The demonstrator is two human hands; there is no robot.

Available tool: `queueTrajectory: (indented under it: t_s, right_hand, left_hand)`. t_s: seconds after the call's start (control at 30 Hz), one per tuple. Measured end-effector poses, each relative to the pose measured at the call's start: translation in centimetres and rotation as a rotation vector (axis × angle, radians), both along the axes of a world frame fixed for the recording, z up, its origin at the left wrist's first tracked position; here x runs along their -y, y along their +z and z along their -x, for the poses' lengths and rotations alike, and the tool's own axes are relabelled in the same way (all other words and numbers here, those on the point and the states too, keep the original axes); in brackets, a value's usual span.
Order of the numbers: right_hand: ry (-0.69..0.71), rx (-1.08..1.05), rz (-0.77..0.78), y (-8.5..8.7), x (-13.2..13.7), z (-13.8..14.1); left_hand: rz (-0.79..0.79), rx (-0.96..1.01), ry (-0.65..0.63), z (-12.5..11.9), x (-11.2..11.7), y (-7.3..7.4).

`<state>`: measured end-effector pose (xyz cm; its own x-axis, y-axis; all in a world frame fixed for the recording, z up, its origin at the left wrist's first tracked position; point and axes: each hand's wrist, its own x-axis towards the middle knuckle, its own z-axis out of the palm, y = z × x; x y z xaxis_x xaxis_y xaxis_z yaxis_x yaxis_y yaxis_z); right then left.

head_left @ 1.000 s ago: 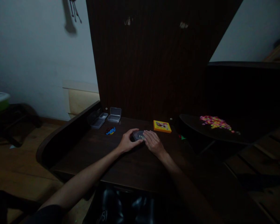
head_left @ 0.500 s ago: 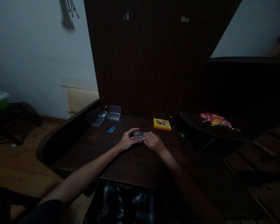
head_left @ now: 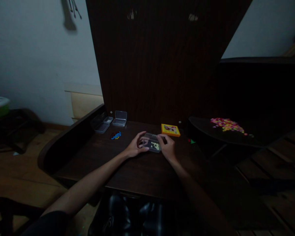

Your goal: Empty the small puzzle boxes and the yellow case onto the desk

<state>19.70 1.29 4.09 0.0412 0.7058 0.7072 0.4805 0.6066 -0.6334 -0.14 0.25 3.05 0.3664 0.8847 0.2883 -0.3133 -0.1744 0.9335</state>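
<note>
Since the earlier frame, the right hand (head_left: 168, 147) has drawn back from over the clear box (head_left: 146, 143), and its lid now appears raised. Pale pieces (head_left: 155, 145) lie in the box's right part. It sits at the middle of the surface (head_left: 95, 160), between the near and far edges. The person's left hand (head_left: 134, 147) is clamped on its left end; the right hand's fingers touch its right end, but whether they pinch cannot be told. Toward the surface's far left corner stand two open clear containers (head_left: 102, 128) (head_left: 119, 122) with a smaller one (head_left: 108, 120) between, contents unclear; mostly blue pieces (head_left: 116, 135) lie just nearer. By the far edge, rightward, lies a yellow box (head_left: 170, 130).
</note>
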Motion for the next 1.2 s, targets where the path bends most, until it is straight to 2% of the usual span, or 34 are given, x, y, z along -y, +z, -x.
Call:
queueTrajectory:
  t_s: [0.17, 0.3, 0.43, 0.63, 0.8, 0.93, 1.03, 1.2]
  right_hand:
    - [0.074, -0.395, 0.239, -0.1, -0.9, 0.2]
    - [0.119, -0.594, 0.369, 0.0, -1.3, 0.1]
    - [0.126, -0.693, 0.431, -0.1, -1.3, 0.2]
    - [0.19, -0.66, 0.491, -0.3, -1.5, 0.2]
    - [0.204, -0.627, 0.509, -0.6, -1.9, 0.0]
    - [0.198, -0.597, 0.57, -0.8, -2.0, -0.3]
    - [0.228, -0.582, 0.621, -0.8, -2.0, -0.4]
    - [0.283, -0.55, 0.648, -0.9, -1.9, 0.1]
  left_hand:
    - [0.006, -0.017, -0.11, 0.0, 0.6, 0.0]
    - [0.023, -0.023, -0.171, -0.1, 0.7, 0.2]
    - [0.075, -0.02, -0.213, -0.2, 0.6, 0.2]
    - [0.15, -0.023, -0.163, 0.0, 0.1, -0.2]
    - [0.118, -0.049, -0.047, 0.6, -0.4, -0.2]
    - [0.058, -0.042, 0.118, 2.4, -1.0, 0.2]
    - [0.014, -0.066, 0.269, 5.0, -0.9, 0.5]
    - [-0.056, -0.193, 0.526, 10.5, 0.3, 1.2]
